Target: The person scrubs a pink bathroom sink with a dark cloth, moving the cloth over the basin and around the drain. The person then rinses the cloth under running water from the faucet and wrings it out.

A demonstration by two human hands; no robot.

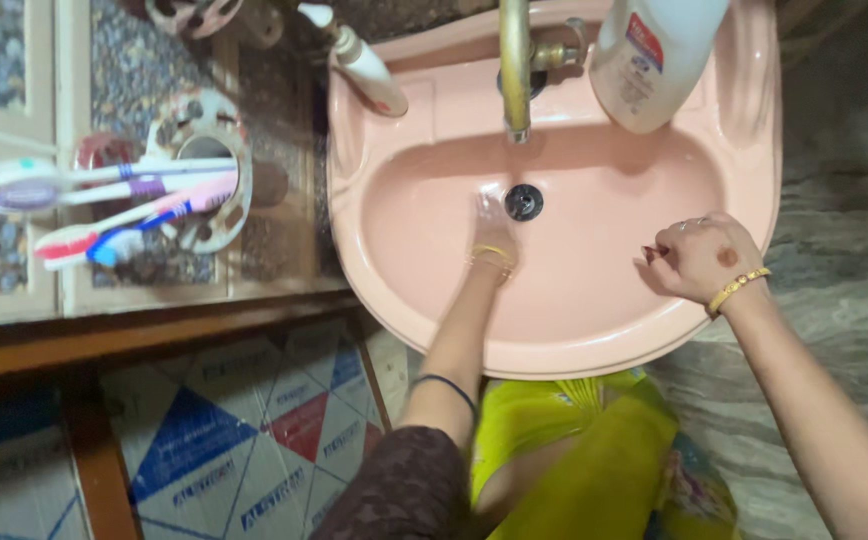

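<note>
The left hand (492, 222) lies flat inside the pink sink (394, 290), fingers (484, 208) spread and pressed on the bowl just left of the drain (524, 201), beneath the tap (515, 70). The right hand (702, 258) rests over the sink's right rim, fingers curled loosely inward, holding nothing. Toothbrushes (114, 205) sit in a holder well to the left.

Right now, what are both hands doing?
Left hand: open, flat in the pink basin, holding nothing.
Right hand: curled at the rim; holding anything cannot be told.
</note>
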